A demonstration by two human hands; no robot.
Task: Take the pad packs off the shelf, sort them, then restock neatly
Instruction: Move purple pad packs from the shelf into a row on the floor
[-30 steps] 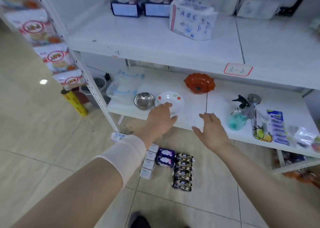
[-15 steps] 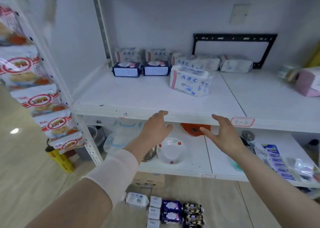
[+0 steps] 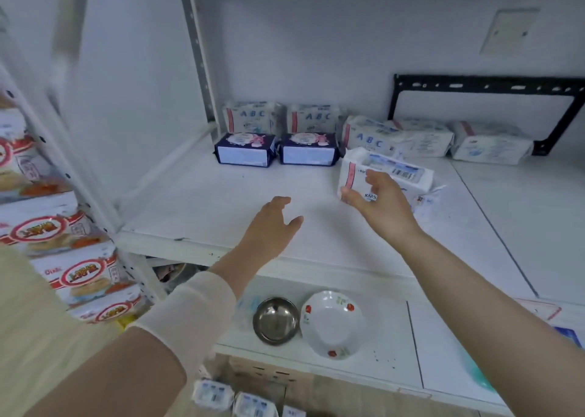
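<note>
On the white shelf (image 3: pixel 221 201), a white pad pack (image 3: pixel 399 173) stands alone in front of the others, and my right hand (image 3: pixel 376 204) grips its front face. My left hand (image 3: pixel 272 226) hovers open over the bare shelf to its left, holding nothing. Along the back wall stand two white ABC packs (image 3: pixel 253 120) with two dark blue packs (image 3: pixel 245 152) in front of them. More white packs (image 3: pixel 399 138) lie to the right. Small white packs (image 3: pixel 212 396) lie on the floor below.
The lower shelf holds a steel bowl (image 3: pixel 275 320) and a flowered white dish (image 3: pixel 332 323). Snack bags (image 3: pixel 79 274) hang on the rack at the left. A black bracket (image 3: pixel 487 84) is fixed to the back wall. A shelf upright (image 3: pixel 196 52) rises at the back left.
My view has risen from the lower shelf and floor to the pad shelf. Both hands lifted and reached in; my right hand has taken hold of the front white pad pack.
</note>
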